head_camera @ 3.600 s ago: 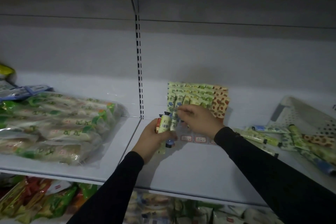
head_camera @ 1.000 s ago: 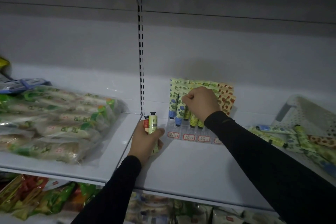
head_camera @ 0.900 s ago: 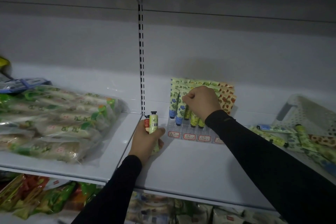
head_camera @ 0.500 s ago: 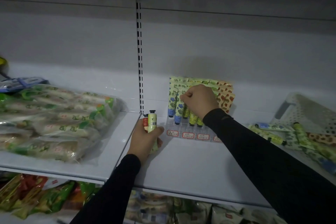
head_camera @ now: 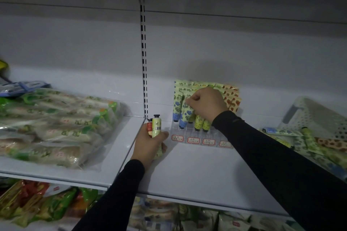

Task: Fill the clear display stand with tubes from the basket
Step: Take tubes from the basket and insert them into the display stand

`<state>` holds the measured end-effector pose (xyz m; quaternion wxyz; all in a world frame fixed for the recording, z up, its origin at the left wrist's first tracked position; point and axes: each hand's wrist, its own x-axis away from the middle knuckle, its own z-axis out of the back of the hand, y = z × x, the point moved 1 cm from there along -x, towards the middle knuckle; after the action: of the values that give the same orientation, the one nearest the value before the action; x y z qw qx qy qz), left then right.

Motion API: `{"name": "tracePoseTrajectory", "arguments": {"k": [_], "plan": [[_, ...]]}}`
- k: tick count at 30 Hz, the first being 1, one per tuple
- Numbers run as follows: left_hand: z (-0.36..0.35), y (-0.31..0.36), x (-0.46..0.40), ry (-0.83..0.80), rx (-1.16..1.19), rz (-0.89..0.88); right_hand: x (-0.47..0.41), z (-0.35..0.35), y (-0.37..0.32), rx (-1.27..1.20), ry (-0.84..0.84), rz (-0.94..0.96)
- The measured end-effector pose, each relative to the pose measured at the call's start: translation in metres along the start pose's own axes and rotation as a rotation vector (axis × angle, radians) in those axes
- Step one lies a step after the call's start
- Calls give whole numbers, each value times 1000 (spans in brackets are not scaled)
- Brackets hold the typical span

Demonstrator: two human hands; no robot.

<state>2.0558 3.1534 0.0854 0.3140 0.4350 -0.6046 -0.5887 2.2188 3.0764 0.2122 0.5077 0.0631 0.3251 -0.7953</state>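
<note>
Two tubes (head_camera: 156, 127) are kept clamped upright in the left hand (head_camera: 149, 143) while a blue-flowered tube (head_camera: 185, 113), pinched by the right hand (head_camera: 207, 104), has been pressed lower into the clear display stand (head_camera: 199, 138), basket (head_camera: 317, 118) well apart at right

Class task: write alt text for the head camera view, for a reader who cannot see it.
A person's right hand presses a blue-flowered tube into a clear display stand on a white shelf, while the left hand holds two more tubes upright. A tipped basket spills tubes at right; bagged goods lie left.
</note>
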Motion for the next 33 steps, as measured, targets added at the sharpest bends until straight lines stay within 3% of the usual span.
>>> {"name": "tracePoseTrajectory", "arguments": {"k": [9, 21, 33], "plan": [[0, 2, 1, 0, -7, 3, 3, -4, -1, -123, -12, -23], [-1, 1, 0, 1, -11, 4, 1, 1, 2, -71, -70, 50], [-1, 2, 2, 2, -8, 6, -3, -3, -6, 63, 26, 55]]}}
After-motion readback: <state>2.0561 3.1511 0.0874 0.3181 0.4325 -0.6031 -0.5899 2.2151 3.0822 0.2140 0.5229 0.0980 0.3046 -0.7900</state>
